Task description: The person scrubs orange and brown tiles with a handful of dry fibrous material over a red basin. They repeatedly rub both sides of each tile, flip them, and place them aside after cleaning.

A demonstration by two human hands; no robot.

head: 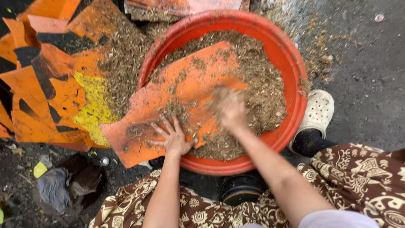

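Note:
A big red round basin (pixel 295 67) holds brown, sawdust-like chaff (pixel 261 80). An orange flat board (pixel 185 80) lies slanted across the basin, sticking out over its left rim, with chaff scattered on it. My left hand (pixel 174 136) presses flat on the board's near end, fingers spread. My right hand (pixel 230 109) is blurred in motion on the board's right edge, covered in chaff, fingers loosely apart; it grips nothing I can make out.
More orange, black and yellow board pieces (pixel 50 84) are piled at the left, with chaff spilled between them and the basin. A white clog (pixel 317 113) stands right of the basin on dark ground. Crumpled rubbish (pixel 55 185) lies at the lower left.

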